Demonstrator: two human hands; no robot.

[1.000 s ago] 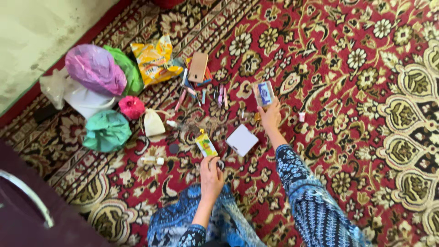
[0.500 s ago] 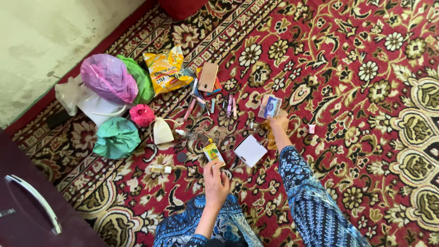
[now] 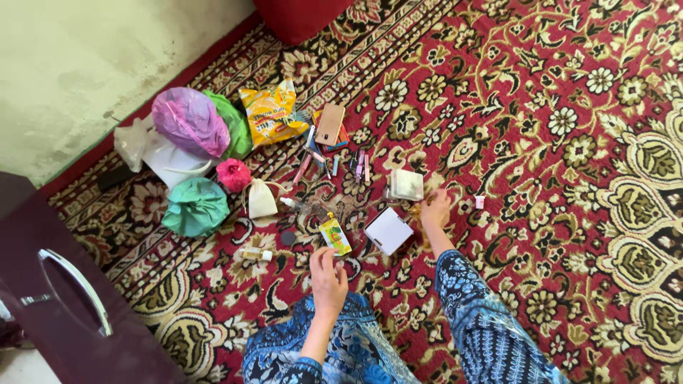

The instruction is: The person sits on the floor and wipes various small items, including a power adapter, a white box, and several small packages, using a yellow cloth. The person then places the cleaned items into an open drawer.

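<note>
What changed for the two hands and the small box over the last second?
The right hand lowered the small box it had held up onto the carpet and let go; it now rests beside it. The left hand stayed near the yellow sachet. The white box and the bags did not move.

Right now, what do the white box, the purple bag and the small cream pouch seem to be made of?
White box: probably matte cardboard, with flat faces and sharp edges. Purple bag: thin glossy plastic, crinkled. Small cream pouch: likely soft cloth, gathered at its neck.
</note>
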